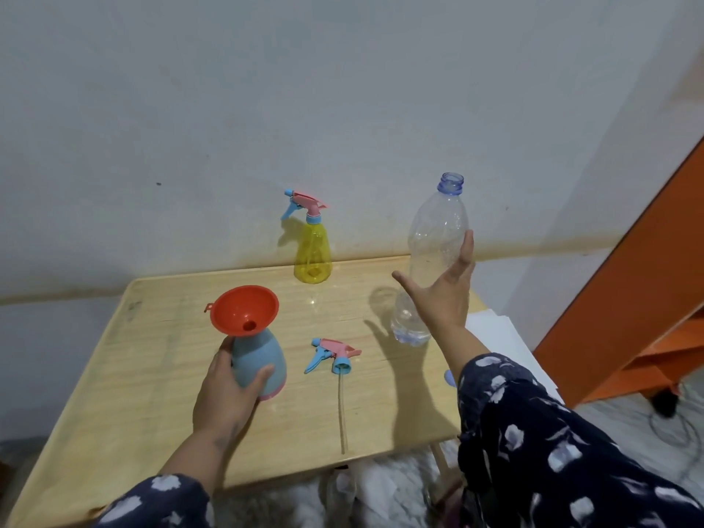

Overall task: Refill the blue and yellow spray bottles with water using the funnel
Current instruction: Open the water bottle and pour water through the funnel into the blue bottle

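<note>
Left hand (228, 390) gripping blue spray bottle (259, 360) under orange funnel (244, 308), right hand (442, 291) spread open beside clear water bottle (430, 253)

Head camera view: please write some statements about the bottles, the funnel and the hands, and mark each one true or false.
1. The orange plastic funnel sits in the neck of the pale blue spray bottle. True.
2. The yellow translucent spray bottle has no trigger head. False: its head is on; the loose pink-and-blue trigger head lies on the wooden table.
3. The left hand holds the blue bottle. True.
4. The clear plastic water bottle is capped. False: its mouth is open.
5. The right hand is a fist. False: fingers spread.
</note>
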The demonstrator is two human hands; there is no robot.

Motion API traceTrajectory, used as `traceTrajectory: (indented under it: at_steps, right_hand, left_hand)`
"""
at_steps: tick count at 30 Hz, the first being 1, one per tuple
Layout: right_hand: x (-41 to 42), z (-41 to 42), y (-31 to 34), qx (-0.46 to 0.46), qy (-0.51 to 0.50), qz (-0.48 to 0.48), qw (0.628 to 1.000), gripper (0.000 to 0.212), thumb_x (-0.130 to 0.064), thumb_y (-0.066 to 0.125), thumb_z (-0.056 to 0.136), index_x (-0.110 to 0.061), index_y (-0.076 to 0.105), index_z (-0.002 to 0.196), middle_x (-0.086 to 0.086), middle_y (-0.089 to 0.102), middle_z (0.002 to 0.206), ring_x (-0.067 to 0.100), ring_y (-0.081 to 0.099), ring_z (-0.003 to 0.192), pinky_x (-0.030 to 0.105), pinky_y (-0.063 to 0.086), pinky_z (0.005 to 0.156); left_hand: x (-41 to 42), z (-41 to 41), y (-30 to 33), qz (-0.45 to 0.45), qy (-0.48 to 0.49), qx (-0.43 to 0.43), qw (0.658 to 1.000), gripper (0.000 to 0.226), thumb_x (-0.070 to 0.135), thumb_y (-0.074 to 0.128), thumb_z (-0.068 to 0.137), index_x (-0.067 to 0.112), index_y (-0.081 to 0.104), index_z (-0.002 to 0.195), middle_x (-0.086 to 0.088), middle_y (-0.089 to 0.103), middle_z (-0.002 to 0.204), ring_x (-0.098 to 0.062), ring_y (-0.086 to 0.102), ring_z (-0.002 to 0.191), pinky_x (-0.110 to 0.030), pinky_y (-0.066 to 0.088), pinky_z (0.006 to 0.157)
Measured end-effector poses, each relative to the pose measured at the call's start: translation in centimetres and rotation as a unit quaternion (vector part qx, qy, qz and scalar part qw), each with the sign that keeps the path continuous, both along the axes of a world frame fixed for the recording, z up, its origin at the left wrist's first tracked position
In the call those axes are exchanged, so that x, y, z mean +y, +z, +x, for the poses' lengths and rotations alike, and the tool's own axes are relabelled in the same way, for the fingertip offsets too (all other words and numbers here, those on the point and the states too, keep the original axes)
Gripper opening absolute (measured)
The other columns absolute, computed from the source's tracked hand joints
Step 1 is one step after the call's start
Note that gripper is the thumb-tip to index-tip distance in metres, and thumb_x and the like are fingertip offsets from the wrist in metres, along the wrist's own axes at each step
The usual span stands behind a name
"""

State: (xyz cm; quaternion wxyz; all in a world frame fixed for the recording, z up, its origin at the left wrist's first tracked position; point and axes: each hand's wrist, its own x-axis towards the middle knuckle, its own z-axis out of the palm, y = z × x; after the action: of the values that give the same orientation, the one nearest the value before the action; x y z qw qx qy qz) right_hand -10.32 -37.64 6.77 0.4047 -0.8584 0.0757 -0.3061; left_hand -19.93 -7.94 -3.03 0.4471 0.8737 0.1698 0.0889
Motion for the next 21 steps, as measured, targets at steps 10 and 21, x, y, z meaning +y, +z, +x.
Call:
traceTrajectory:
  at_steps: [10, 21]
  right_hand:
    - [10.2, -8.9, -2.3, 0.023, 0.141, -0.031, 0.989, 0.075, -0.046, 0.068, 0.079, -0.027, 0.029, 0.14, -0.006, 0.045, 0.123, 0.015, 0.038, 0.117, 0.047, 0.038, 0.102]
    - [20.1, -8.6, -0.8, 0.182, 0.273, 0.168, 0.93, 0.104, -0.037, 0.086, 0.064, -0.025, 0.016, 0.14, 0.001, 0.042, 0.137, 0.015, 0.041, 0.128, 0.024, 0.033, 0.098]
  left_hand:
    - [-0.2, -0.4, 1.9, 0.015, -0.028, 0.021, 0.999, 0.074, 0.042, 0.071, 0.083, 0.025, 0.032, 0.143, -0.001, 0.051, 0.132, -0.026, 0.057, 0.112, -0.04, 0.051, 0.085]
    - [-0.2, 0.0, 1.8, -0.01, -0.005, 0.065, 0.998, 0.057, 0.035, 0.067, 0.087, 0.026, 0.04, 0.136, 0.0, 0.055, 0.126, -0.026, 0.061, 0.105, -0.033, 0.046, 0.075]
